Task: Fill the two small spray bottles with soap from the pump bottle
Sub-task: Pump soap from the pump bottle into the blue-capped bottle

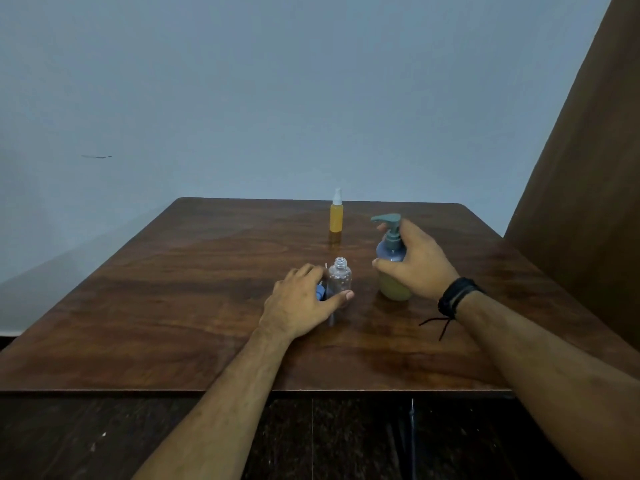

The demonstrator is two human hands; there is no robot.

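Wood table (173,289): my left hand (301,303) grips open clear bottle (340,280); right hand (417,261) grips pump bottle (393,261); filled sprayer (336,214) at 12 o'clock. No readable labels.

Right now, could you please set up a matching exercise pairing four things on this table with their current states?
Things:
1. Small clear plastic spray bottle
2. Small yellow-filled spray bottle with white cap
3. Large pump bottle with grey-green pump head
4. Blue spray cap

States:
A. Capped, standing untouched at the far side
B. Gripped by the right hand
C. Mostly hidden under the left hand
D. Uncapped, with no soap in it

Pairs: 1-D, 2-A, 3-B, 4-C
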